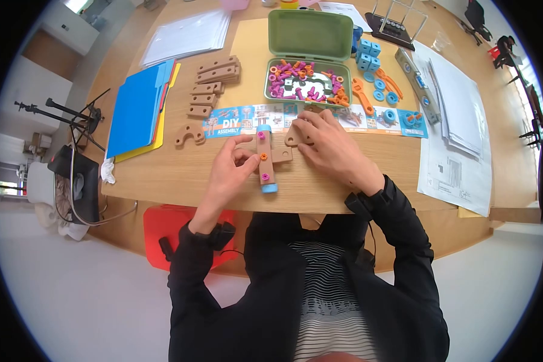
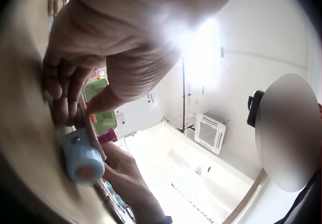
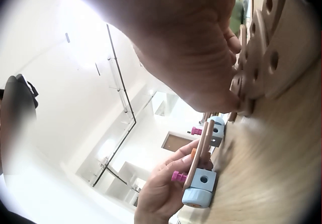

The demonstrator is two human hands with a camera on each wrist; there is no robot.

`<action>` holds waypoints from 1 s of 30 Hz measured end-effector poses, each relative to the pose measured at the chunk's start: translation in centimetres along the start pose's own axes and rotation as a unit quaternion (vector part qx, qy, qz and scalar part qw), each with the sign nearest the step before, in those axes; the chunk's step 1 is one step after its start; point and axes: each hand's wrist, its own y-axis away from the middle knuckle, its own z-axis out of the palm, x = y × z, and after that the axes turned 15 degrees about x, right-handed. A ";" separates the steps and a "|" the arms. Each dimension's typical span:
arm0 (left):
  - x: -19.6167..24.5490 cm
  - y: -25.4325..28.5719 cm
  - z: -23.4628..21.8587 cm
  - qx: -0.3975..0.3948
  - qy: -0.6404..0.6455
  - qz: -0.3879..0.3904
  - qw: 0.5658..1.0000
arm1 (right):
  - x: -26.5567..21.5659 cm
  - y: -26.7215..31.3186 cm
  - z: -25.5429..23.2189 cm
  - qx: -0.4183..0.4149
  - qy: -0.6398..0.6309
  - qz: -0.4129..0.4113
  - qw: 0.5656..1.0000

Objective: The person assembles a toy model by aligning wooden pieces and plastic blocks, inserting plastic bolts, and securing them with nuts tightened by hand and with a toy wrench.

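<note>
My left hand [image 1: 232, 161] grips the middle of a wooden strip assembly [image 1: 265, 167], thumb beside its orange screw [image 1: 263, 156]. Pink screws stand near both ends of the strip, with blue blocks beneath; a second wooden piece [image 1: 282, 156] juts out to the right. In the right wrist view, blue blocks [image 3: 204, 179] sit under the strip. My right hand [image 1: 332, 148] has its fingers on brown wooden pieces [image 1: 294, 136] right of the assembly; its fingertips are partly hidden, and the pieces lie close together in the right wrist view [image 3: 255, 58].
Behind the hands are an instruction strip [image 1: 229, 121] and a green box [image 1: 308, 36] of screws. Wooden pieces [image 1: 216, 69] and blue folders [image 1: 140, 108] lie left. Blue blocks [image 1: 368, 55], an orange wrench [image 1: 362, 96], a level-like bar [image 1: 417, 84] and papers [image 1: 455, 102] lie right.
</note>
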 end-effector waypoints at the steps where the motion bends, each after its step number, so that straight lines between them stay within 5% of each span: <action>1: 0.0 0.0 0.0 0.000 0.000 -0.001 1.000 | 0.3 0.0 0.2 0.006 -0.010 0.000 1.000; 15: 0.9 0.2 1.3 0.037 -0.005 -0.020 0.999 | 2.8 0.3 -2.0 0.058 -0.113 0.001 0.992; 20: 1.4 0.5 1.8 0.049 0.002 -0.030 0.998 | 4.4 0.3 -3.7 -0.079 -0.125 -0.028 0.989; 30: 0.5 0.1 2.0 0.076 0.017 -0.010 0.997 | 3.8 0.4 -3.2 -0.049 -0.136 0.005 0.990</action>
